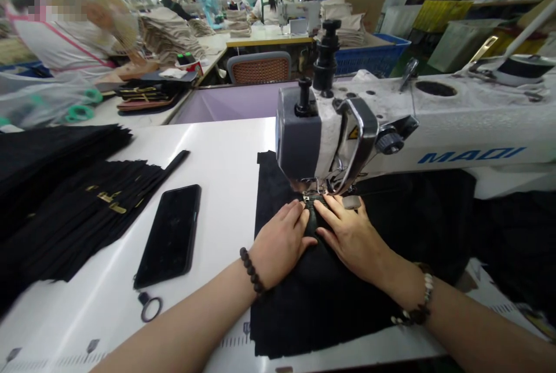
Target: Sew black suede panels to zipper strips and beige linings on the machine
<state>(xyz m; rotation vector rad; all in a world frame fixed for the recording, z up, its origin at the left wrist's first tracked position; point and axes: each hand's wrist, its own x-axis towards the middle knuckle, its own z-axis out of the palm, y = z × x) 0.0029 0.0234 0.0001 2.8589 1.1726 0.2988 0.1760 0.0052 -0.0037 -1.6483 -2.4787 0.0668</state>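
Black fabric (pixel 313 297) lies flat under the head of a white sewing machine (pixel 460 130). Close to the presser foot (pixel 309 194), my left hand (pixel 282 240) presses on the cloth with its fingers stretched out. My right hand (pixel 351 234) lies just to the right, its fingers spread on the same fabric, fingertips by the needle area. A greyish band or metal piece shows at one finger of that hand. Between the two hands runs a strip of the cloth, perhaps a seam or zipper; its detail is too small to tell.
Left of the fabric lies a black phone (pixel 169 234) with a ring strap (pixel 151 308). Stacked black pieces with gold zipper pulls (pixel 108 202) fill the far left. Behind stand a chair (pixel 259 68), a blue crate (pixel 369 55) and a person (pixel 61 31) at another table.
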